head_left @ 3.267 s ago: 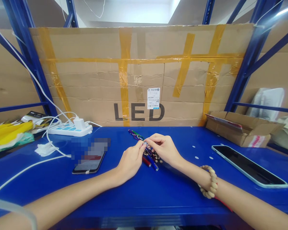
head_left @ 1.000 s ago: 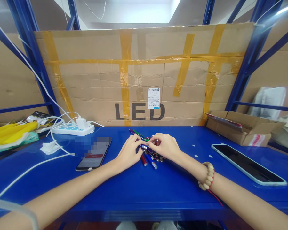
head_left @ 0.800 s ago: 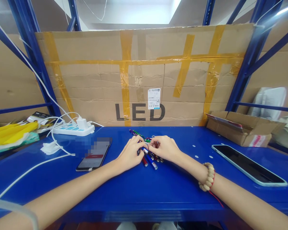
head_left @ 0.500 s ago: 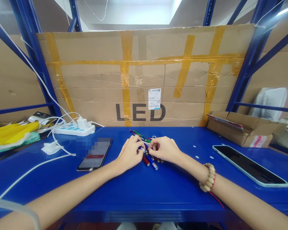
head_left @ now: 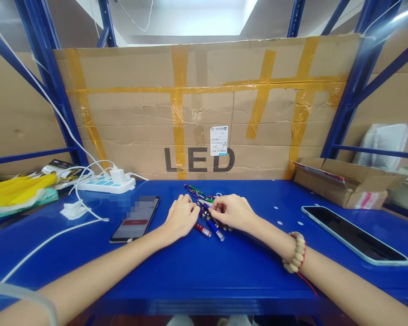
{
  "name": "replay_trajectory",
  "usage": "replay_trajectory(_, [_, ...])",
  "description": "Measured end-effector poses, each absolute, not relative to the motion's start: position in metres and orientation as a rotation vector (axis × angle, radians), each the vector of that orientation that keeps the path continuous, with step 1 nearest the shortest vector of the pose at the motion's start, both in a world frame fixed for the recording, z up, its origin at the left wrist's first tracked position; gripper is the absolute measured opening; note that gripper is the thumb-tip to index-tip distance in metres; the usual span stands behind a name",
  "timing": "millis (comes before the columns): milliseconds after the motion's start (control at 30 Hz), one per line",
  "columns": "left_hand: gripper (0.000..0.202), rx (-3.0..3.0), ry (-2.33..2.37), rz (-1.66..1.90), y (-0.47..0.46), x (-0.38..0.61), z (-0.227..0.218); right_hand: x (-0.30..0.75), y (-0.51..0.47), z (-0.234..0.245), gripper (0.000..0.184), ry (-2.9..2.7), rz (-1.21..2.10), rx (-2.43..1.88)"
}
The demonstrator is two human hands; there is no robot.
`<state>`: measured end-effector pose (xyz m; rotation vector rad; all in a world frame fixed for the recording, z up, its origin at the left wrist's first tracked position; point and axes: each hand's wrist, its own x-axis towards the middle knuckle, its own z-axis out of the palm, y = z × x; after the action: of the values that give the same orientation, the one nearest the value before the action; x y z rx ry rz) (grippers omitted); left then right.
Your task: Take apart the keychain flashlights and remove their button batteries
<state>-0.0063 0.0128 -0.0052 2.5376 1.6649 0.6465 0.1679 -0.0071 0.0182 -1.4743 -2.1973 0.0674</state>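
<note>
Your left hand (head_left: 179, 219) lies palm down at the left side of the pile of tubes (head_left: 204, 210), its fingers loosely bent, neither flat nor clenched. The red tube (head_left: 203, 230) sticks out beside its fingertips; you cannot tell whether they grip it. Your right hand (head_left: 237, 213) reaches in from the other side, fingers curled, thumb and forefinger close together over the pile; whether anything is pinched there is too small to tell.

The pile sits on the blue table (head_left: 197, 271), about midway between its sides, running forward from near the back edge. The blue tube (head_left: 216, 231) points toward the front edge, just beside the red one. A dark phone (head_left: 135, 224) lies left of your left hand.
</note>
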Motion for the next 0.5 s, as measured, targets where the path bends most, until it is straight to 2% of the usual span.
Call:
replay_trajectory(333, [0.017, 2.506, 1.64, 0.634, 0.0117, -0.0045, -0.0062, 0.1699, -0.0037, 0.016, 0.027, -2.193, 0.055, -1.424])
replay_trajectory(500, [0.021, 2.349, 1.72, 0.82, 0.0174, -0.0069, -0.0088, 0.1708, -0.0034, 0.0133, 0.018, -2.19, 0.047, -1.208])
